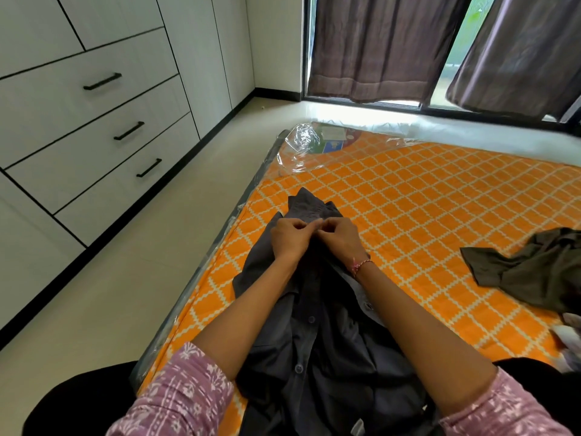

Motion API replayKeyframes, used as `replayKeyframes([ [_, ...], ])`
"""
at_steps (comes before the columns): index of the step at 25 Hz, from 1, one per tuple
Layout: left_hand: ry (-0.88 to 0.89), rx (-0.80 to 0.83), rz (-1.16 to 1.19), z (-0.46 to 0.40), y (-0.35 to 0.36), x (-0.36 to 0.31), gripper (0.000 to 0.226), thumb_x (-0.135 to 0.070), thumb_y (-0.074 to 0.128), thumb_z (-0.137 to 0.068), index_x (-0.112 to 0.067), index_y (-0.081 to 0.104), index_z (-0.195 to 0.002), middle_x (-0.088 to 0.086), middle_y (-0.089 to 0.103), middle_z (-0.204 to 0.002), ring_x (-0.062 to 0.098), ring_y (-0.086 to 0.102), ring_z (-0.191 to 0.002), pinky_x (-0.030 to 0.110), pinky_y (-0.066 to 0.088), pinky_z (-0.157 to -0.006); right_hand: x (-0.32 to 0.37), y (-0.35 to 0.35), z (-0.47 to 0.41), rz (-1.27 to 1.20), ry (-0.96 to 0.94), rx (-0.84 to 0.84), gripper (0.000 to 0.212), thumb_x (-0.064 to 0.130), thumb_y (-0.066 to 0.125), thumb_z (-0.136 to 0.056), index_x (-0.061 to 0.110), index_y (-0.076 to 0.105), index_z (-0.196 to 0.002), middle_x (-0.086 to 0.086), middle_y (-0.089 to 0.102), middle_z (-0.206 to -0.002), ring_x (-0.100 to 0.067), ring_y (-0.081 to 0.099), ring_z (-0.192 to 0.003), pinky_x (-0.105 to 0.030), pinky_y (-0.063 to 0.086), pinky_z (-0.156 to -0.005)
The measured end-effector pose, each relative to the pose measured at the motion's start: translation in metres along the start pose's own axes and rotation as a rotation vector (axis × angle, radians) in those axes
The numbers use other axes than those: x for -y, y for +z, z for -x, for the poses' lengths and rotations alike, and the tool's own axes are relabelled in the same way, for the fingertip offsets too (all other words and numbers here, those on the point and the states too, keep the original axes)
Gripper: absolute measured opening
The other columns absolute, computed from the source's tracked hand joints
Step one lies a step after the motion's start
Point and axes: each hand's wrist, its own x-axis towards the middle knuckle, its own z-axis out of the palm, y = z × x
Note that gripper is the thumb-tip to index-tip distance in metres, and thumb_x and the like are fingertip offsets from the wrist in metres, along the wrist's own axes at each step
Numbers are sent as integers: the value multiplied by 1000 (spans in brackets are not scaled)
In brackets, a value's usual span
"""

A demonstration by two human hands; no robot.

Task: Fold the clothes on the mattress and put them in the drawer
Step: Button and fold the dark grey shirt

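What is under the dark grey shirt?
The dark grey shirt lies spread on the orange patterned mattress, with both hands pinching it near the collar: left hand, right hand. Whether anything else lies beneath is hidden by the cloth.

left hand: fingers curled, pinching | right hand: fingers curled, pinching | arms outstretched

Shirt on mattress, drawers left.

White wardrobe wall left, black handles; pale tiled floor below; brown curtains over bright window ahead.
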Motion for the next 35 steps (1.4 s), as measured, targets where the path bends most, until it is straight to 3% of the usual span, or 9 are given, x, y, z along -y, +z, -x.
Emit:
replayKeyframes([
  [2,-47,-24,9,-2,2,1,20,-21,75,-79,-14,65,-63,5,66,-70,20,65,-71,34,56,-68,-1,6,8,79,-70,-73,8,4,63,-83,0,70,-83,-6,66,-77,-13,57,-69,-8,39,-56],
  [7,-75,10,108,1,0,4,26,-4,69,-82,-23,59,-68,0,63,-67,24,66,-75,38,57,-75,1,4,9,119,-50,-83,8,8,64,-84,3,70,-81,-2,63,-74,-14,58,-70,-22,40,-65],
  [14,-70,379,243,-7,-25,0,21,4,55,-90,-14,52,-80,3,52,-74,9,55,-68,16,53,-57,7,-15,3,-485,416,253,22,6,60,-90,13,61,-69,1,60,-62,-8,55,-61,-20,46,-56],
  [19,192,305,-151,3,-20,-3,14,-8,62,-89,-9,50,-96,1,55,-67,12,59,-57,19,50,-46,2,-17,-17,-638,468,163,20,7,56,-92,15,58,-74,0,57,-69,-9,53,-63,-20,43,-55],
  [22,111,306,-218,17,-5,23,10,-9,52,-94,-9,60,-88,3,60,-69,12,59,-59,29,54,-57,-2,-21,-33,-534,414,87,20,7,59,-91,13,59,-72,-1,59,-69,-9,54,-60,-16,45,-47],
  [25,94,348,-426,25,7,51,12,-17,64,-87,-13,68,-97,5,69,-89,19,64,-85,33,52,-77,-19,-24,-27,-309,325,145,11,8,61,-90,9,63,-79,-4,62,-75,-10,56,-66,-18,44,-54],
  [26,99,349,-479,28,10,56,15,-21,67,-85,-14,68,-99,4,69,-92,19,64,-90,31,50,-77,-25,-25,-19,-207,269,183,5,12,64,-88,8,65,-86,-3,62,-77,-9,56,-68,-19,42,-57],
  [31,85,233,-478,30,26,58,20,-24,66,-86,-17,65,-105,1,67,-92,20,62,-93,29,44,-70,-60,-35,34,327,43,188,44,38,78,-73,10,59,-101,-2,61,-90,-18,58,-82,-33,44,-70],
  [35,-1,211,-471,27,42,50,16,-21,63,-87,-15,67,-102,6,68,-101,24,62,-98,32,47,-75,-78,-18,44,520,-18,72,36,37,69,-81,12,58,-105,-6,58,-103,-24,54,-95,-32,41,-70],
])
